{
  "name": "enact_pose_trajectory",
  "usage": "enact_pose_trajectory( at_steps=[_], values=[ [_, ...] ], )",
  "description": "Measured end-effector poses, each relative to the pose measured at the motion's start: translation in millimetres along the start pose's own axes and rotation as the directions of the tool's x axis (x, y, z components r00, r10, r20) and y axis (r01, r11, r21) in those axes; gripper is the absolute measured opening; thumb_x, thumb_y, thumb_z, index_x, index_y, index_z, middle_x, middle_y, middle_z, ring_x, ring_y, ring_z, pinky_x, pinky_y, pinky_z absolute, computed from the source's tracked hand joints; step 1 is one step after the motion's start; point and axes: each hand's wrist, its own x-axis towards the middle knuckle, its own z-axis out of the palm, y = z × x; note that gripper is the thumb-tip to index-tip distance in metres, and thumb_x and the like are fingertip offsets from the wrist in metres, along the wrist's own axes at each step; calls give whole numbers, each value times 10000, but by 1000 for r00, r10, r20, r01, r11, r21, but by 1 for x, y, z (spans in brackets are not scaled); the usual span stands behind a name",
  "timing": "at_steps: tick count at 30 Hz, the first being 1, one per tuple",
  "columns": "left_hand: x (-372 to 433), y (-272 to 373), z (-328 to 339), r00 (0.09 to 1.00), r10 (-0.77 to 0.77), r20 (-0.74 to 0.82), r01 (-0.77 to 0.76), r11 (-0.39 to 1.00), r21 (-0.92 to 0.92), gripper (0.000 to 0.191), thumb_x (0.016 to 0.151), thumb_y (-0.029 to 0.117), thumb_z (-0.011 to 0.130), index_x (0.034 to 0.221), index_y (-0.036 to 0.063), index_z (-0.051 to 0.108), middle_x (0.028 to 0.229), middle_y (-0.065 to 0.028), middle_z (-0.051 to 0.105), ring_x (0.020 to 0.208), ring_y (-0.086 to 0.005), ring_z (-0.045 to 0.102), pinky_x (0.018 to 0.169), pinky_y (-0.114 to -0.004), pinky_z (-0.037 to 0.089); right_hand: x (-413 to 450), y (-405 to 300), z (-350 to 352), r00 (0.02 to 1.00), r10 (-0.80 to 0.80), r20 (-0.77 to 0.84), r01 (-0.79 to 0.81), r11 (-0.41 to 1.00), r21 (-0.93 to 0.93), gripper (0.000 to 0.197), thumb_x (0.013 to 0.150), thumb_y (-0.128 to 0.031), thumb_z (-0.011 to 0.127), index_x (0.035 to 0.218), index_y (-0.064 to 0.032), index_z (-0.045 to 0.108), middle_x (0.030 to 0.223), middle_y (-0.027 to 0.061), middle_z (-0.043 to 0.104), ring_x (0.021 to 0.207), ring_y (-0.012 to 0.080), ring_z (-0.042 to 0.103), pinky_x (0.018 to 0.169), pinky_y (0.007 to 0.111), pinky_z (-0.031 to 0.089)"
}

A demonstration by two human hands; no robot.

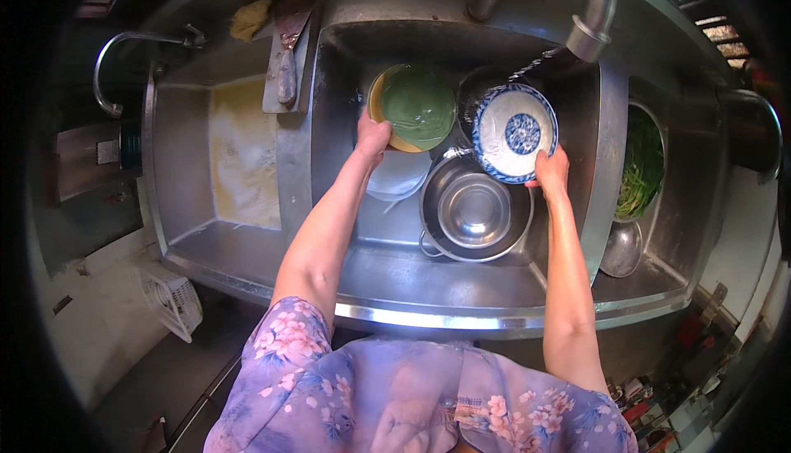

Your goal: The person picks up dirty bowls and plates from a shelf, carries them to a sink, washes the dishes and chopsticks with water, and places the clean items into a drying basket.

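Over the middle sink basin (426,280), my left hand (374,135) grips the rim of a green dish (417,107) with a yellowish edge. A blue-and-white patterned plate (516,133) is in my right hand (550,169), thumb on its lower right rim. Water runs from the faucet spout (587,39) toward this plate's upper edge. Below the two dishes, a steel bowl (474,211) sits inside a larger steel pot (522,227) with a loop handle. A pale translucent plate or bowl (395,175) lies under my left wrist, partly hidden.
The left basin (185,150) holds cloudy, yellowish liquid (244,150). On the divider lie a scraper (288,57) and a sponge-like pad (249,19). Green leafy vegetables (641,162) fill a container in the right basin, beside a metal bowl (621,249). A white plastic basket (170,298) stands lower left.
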Motion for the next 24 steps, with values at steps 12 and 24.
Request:
enact_pose_trajectory(
  at_steps=[12,24],
  values=[
    [-106,149,-9,544,688,480,-691,42,722,648,659,-83,487,1250,175,428,1224,-164,475,921,-350,573,753,-400,508,-76,-13,-44,764,-533,-363,506,845,-177,377,857,-80,428,1235,-83,427,1019,245,560,949,393,542,767,434,446],
    [-172,250,-19,226,612,758,-627,-505,594,549,695,-121,486,1204,83,492,1216,-139,500,1042,-276,547,823,-351,499,-121,7,-84,457,-659,-597,634,712,-300,352,887,-80,441,1235,-26,429,1141,184,543,1025,310,555,821,342,464]
  ],
)
